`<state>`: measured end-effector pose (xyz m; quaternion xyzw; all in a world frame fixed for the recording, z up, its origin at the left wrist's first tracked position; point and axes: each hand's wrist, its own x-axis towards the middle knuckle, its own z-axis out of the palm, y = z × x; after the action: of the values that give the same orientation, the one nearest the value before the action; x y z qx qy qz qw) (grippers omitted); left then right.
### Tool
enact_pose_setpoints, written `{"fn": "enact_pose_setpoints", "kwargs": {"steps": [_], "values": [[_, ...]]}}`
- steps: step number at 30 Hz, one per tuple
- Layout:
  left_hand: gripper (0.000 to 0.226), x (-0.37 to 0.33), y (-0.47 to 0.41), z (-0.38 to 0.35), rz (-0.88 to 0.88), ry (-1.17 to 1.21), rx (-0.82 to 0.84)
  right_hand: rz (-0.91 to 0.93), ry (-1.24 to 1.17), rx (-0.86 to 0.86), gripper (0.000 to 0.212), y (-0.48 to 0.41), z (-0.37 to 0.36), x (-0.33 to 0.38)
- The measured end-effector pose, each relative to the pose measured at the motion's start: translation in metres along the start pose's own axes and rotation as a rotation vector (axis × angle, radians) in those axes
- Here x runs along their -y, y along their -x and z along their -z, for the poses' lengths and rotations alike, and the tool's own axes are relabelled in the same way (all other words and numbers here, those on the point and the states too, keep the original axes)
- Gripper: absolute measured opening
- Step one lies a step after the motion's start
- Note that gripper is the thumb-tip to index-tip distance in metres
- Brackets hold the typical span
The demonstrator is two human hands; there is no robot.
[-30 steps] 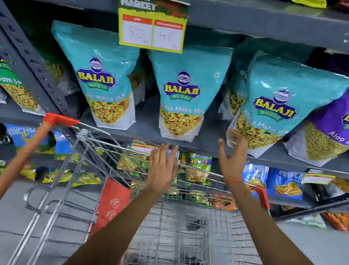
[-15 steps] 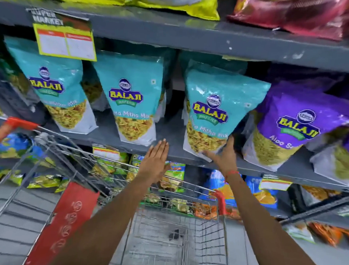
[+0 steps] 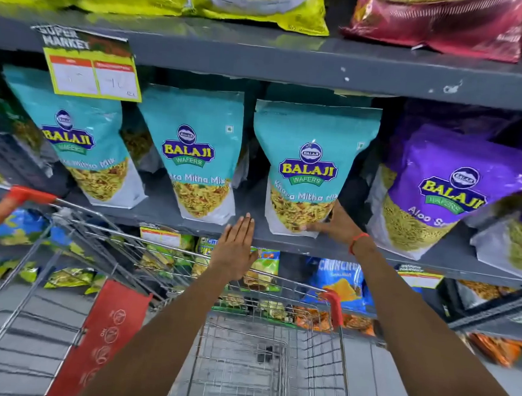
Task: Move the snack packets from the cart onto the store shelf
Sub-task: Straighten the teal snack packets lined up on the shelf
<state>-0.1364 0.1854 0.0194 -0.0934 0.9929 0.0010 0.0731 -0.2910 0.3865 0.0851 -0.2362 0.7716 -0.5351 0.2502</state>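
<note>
Three teal packets stood on the shelf (image 3: 165,203), right hand (image 3: 332,225) gripped the bottom corner of the nearest packet (image 3: 308,170), left hand (image 3: 237,249) flat with fingers together just left of it, over the shelf edge, cart (image 3: 241,352) below both arms.

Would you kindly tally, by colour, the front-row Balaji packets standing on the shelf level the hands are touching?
Teal Khatta Mitha Mix packets: 3 (left, middle, right, whose base the right hand touches)
Purple Aloo packets: 1 fully in view; others at the frame edge are cut off
Total: 4
</note>
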Motion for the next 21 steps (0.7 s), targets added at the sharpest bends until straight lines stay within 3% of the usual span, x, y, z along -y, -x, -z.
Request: {"fn": "enact_pose_setpoints", "kwargs": {"steps": [14, 18, 21], "values": [[0.073, -0.004, 0.006, 0.009, -0.029, 0.089, -0.039, -0.035, -0.013, -0.108, 0.117, 0.009, -0.007, -0.006], [0.060, -0.025, 0.022, 0.018, -0.072, 0.199, -0.319, 0.012, 0.017, -0.254, 0.102, 0.024, -0.001, -0.018], [0.044, -0.051, 0.024, 0.020, -0.121, 0.225, -0.546, 0.108, 0.079, -0.363, 0.073, 0.045, 0.012, -0.011]]}}
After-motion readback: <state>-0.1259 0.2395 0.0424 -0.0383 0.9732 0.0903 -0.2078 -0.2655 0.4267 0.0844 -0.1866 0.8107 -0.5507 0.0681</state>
